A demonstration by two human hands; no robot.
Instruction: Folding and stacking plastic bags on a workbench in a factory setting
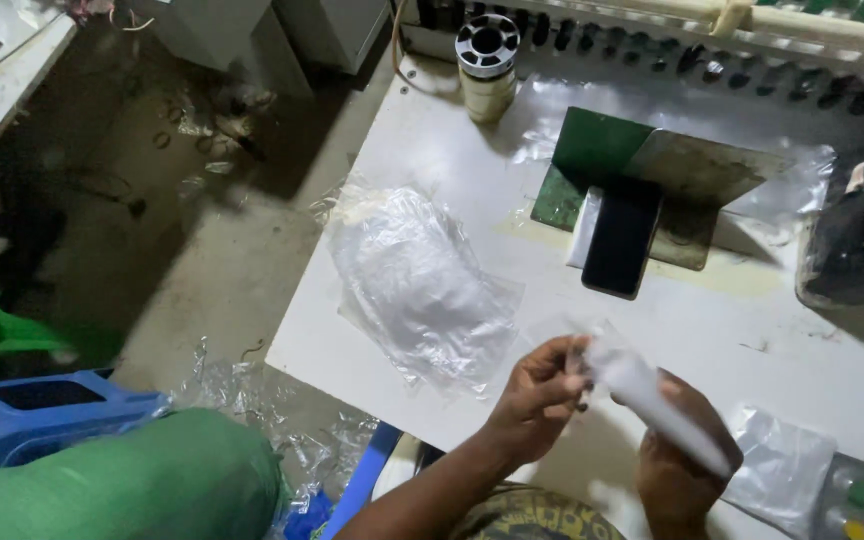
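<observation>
— So what is being held?

— A rolled-up clear plastic bag [652,395], twisted into a pale tube. It hangs above the near edge of the surface [652,330], between the two hands. The left hand [542,385] pinches its upper end with the fingertips; the right hand [677,455] is wrapped around the lower part, fingers clenched on it from underneath.

— How would it handle?

— I'd judge it very light, soft and thin, with no stiffness of its own. The film looks slick, so it could slide through a loose hold, and rolled like that it likely wants to spring open. It may stretch or tear if pulled hard. The ends of the roll, where the hands are now, seem the right places to take it.

— And around it?

— Just to the left, on the surface toward its left edge, lies a loose pile of clear bags [417,285]. Near the right hand, at the near right corner, there is another flat bag [777,465] and beside it a small grey card with coloured dots [852,495]. Further back, toward the middle, a dark phone [622,238] leans on a green and grey metal plate [642,170]. At the far edge stands a spool [487,65], and at the right edge a dark bundle [857,240] that I cannot make out.
</observation>
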